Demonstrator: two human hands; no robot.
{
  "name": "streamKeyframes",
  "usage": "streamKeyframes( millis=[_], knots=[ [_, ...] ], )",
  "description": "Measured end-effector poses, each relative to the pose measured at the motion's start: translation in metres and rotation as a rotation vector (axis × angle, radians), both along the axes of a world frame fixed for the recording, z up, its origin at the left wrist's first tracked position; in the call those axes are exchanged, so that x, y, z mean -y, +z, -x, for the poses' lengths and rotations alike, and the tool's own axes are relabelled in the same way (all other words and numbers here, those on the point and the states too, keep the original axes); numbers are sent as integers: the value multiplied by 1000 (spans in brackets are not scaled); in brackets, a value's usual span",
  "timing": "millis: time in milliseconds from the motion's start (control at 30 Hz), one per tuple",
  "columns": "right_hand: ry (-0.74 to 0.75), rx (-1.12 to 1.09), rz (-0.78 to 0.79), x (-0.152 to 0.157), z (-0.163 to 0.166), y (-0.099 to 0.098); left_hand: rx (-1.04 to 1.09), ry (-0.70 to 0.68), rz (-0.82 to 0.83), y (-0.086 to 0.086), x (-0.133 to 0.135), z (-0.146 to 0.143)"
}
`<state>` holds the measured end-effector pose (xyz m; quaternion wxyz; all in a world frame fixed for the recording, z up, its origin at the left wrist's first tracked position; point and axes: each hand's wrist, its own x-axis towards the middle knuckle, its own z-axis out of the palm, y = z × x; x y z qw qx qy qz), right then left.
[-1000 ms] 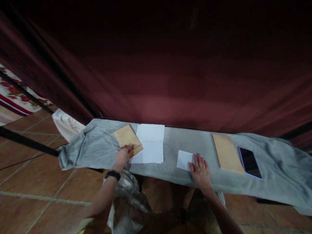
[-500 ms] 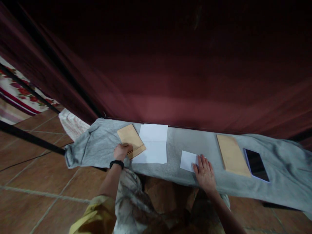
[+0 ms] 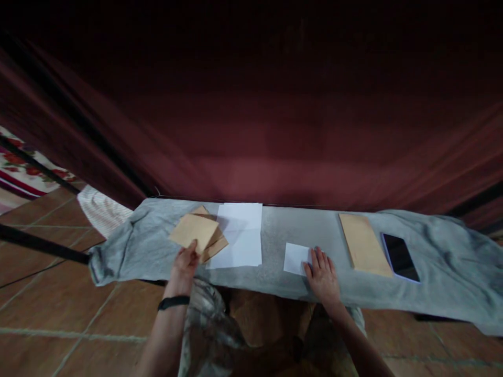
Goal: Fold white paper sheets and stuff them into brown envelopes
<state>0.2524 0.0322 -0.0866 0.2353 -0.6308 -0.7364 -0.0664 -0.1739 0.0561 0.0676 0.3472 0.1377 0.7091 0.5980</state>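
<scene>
My left hand (image 3: 186,261) pinches the near edge of a tan paper envelope (image 3: 194,229), raised and tilted above another brown envelope (image 3: 218,247) that lies on the cloth. That lower envelope overlaps the left side of some white paper sheets (image 3: 240,235), which show a crease across the middle. Further right, my right hand (image 3: 323,275) rests flat, fingers stretched out, over the right edge of a small white folded paper (image 3: 295,258). The part of this paper under the fingers is hidden.
A grey cloth (image 3: 275,225) covers the long narrow bench. On its right lie a stack of tan envelopes (image 3: 365,243) and a phone (image 3: 401,256) with a dark screen. A dark red curtain (image 3: 259,178) hangs behind. Black metal bars (image 3: 43,243) stand at the left.
My left hand has lifted a tan envelope off the one beneath and turned it. My right hand stays on the small white paper. The whole view has shifted slightly.
</scene>
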Motion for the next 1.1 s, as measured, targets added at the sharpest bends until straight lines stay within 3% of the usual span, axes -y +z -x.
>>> streamKeyframes(
  millis=[67,200,267,333,433,600,733,867,933,1000,1100],
  knots=[
    [5,-51,-3,0,1,4,179,-51,-67,-8,8,-36],
    [25,-295,23,2,15,23,344,-124,-95,-32,30,-121],
    [61,-543,93,5,30,37,406,-150,-98,-42,41,-159],
    [85,-876,283,7,49,50,471,-148,-122,-49,51,-187],
    [168,-1334,583,8,72,66,489,-255,-160,-55,62,-211],
    [187,-1590,677,11,76,85,707,-248,-75,-57,69,-217],
    [122,-1677,769,17,68,90,890,-256,13,-54,68,-220],
    [141,-1599,668,15,63,87,905,-349,50,-57,77,-230],
    [136,-1475,571,11,55,87,847,-479,106,-61,86,-234],
    [94,-1291,466,9,44,87,659,-683,105,-62,94,-234],
    [46,-1082,385,10,27,87,24,-891,-91,-53,93,-229]
  ],
)
